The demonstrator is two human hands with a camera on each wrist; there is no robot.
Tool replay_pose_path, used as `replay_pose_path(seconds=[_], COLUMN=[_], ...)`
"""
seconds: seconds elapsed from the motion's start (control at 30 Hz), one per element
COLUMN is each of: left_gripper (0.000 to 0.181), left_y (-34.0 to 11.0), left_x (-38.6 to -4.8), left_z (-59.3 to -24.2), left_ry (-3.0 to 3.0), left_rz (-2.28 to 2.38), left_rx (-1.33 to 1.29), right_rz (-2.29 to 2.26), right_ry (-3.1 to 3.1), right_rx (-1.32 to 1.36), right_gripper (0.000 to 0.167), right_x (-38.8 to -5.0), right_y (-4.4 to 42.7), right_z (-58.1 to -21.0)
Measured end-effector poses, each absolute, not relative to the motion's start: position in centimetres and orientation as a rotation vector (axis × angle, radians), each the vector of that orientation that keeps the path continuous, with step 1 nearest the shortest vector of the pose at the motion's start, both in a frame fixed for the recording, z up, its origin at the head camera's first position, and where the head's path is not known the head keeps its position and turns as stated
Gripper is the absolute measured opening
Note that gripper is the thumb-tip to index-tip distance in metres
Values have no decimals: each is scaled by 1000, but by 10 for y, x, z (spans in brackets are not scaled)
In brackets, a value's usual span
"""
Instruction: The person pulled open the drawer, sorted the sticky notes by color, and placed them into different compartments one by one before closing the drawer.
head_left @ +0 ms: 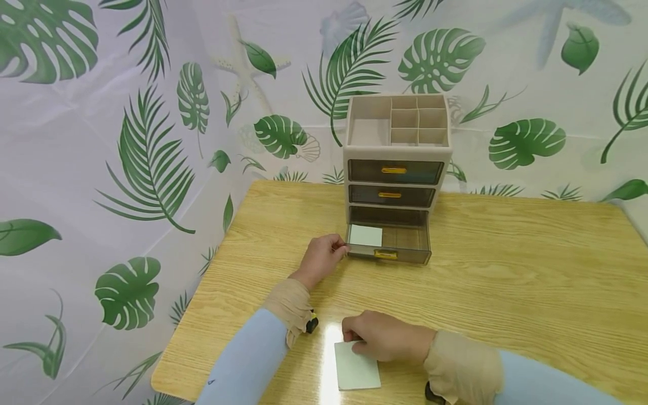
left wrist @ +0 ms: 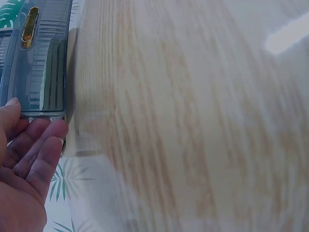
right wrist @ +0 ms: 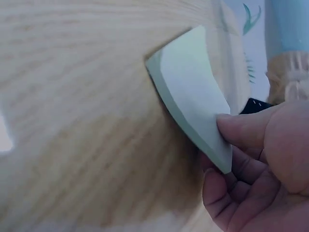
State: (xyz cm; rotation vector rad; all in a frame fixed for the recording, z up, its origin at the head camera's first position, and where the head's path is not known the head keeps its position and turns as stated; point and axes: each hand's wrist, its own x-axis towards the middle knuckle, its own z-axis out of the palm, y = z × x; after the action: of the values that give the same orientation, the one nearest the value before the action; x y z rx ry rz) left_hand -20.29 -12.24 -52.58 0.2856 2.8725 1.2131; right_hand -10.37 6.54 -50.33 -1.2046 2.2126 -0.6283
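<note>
My right hand (head_left: 387, 336) pinches one edge of a pale green pad of sticky notes (head_left: 357, 368) above the near part of the table. In the right wrist view the pad (right wrist: 188, 92) bows, thumb on top and fingers beneath, its far end close to the wood. My left hand (head_left: 320, 259) grips the front left corner of the pulled-out bottom drawer (head_left: 405, 239), thumb and fingertips on its edge. Inside that drawer, at the left, lie more pale green pads (head_left: 366, 235); the left wrist view shows them stacked (left wrist: 53, 75) through the clear wall.
The drawer belongs to a cream desktop organizer (head_left: 397, 152) with open compartments on top and two closed drawers (head_left: 364, 195) above. It stands at the back of the wood-grain table (head_left: 506, 281), against a leaf-print cloth (head_left: 526, 143).
</note>
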Motion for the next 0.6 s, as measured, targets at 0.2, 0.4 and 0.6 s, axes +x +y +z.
replay_pose_path(seconds=[0.2,0.4,0.6], left_gripper=[18,15,15], left_y=[-122,-123,-122], left_x=[-204,-204,-205], left_z=[-525,-526,-524], left_ry=[2869,2892,2911], left_rz=[1227,1214,1204], left_rx=[284,287,288], right_rz=[-771,-862,-930], right_ry=[2174,2185,2252], right_rx=[-1185,-1156,-1151], right_gripper=[12,15,15], right_x=[-120,-136,-155], right_y=[72,77,83], right_z=[-496,-488,-468])
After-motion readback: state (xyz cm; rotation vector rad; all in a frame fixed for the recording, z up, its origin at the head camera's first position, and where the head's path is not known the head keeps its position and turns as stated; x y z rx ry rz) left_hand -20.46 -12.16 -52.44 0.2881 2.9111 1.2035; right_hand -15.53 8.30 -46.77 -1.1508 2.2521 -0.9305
